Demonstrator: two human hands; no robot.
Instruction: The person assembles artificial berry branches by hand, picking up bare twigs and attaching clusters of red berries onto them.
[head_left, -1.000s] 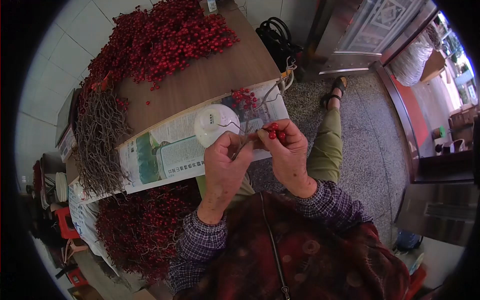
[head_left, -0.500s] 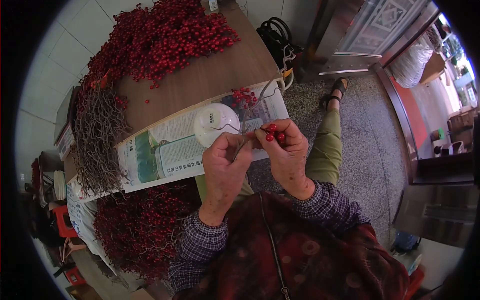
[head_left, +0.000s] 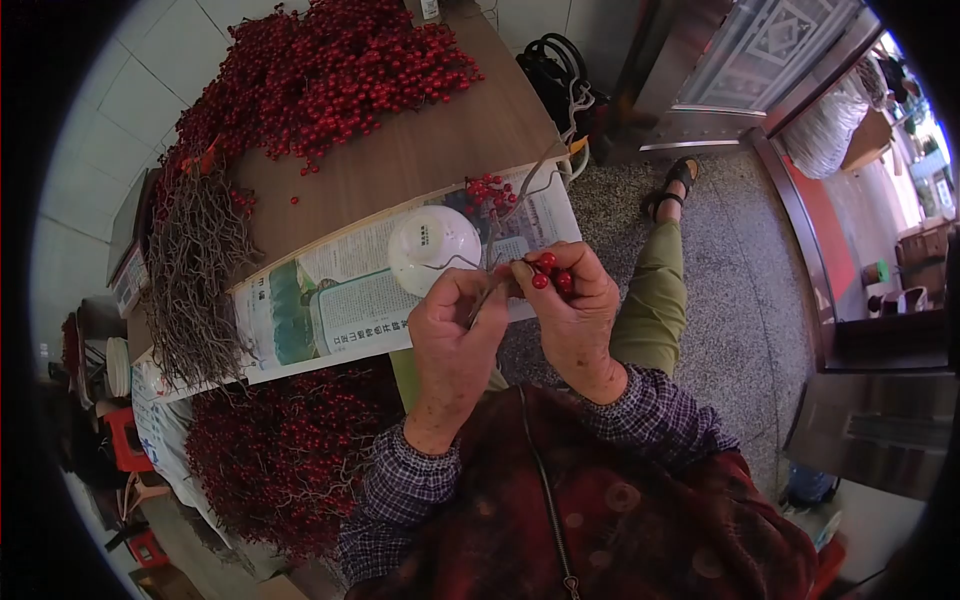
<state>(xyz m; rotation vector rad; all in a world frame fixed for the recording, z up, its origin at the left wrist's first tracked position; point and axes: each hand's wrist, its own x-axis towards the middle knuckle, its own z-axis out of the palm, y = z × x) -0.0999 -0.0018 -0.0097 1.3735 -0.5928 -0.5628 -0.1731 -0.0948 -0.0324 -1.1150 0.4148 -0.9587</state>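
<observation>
My left hand (head_left: 450,345) is closed in a pinch on the grey-brown stem of a thin berry branch (head_left: 494,240). Beside it, my right hand (head_left: 580,325) pinches a small sprig of red berries (head_left: 563,281) against that stem; the exact contact point is hidden by the fingers. The branch forks upward past both hands, with a cluster of red berries (head_left: 488,188) near its upper part. Just beyond my left hand, an upturned white bowl (head_left: 430,262) rests on newspaper (head_left: 350,305).
A large heap of red berry branches (head_left: 320,80) covers the back of the wooden table (head_left: 400,150). Bundled bare stems (head_left: 195,270) hang over its left side. Another berry bunch (head_left: 285,460) lies below the front edge. A metal door (head_left: 740,70) stands at upper right.
Both hands keep their hold on the stem and sprig, shifting only slightly. The berries in my right hand have turned a little. The view has moved very slightly.
</observation>
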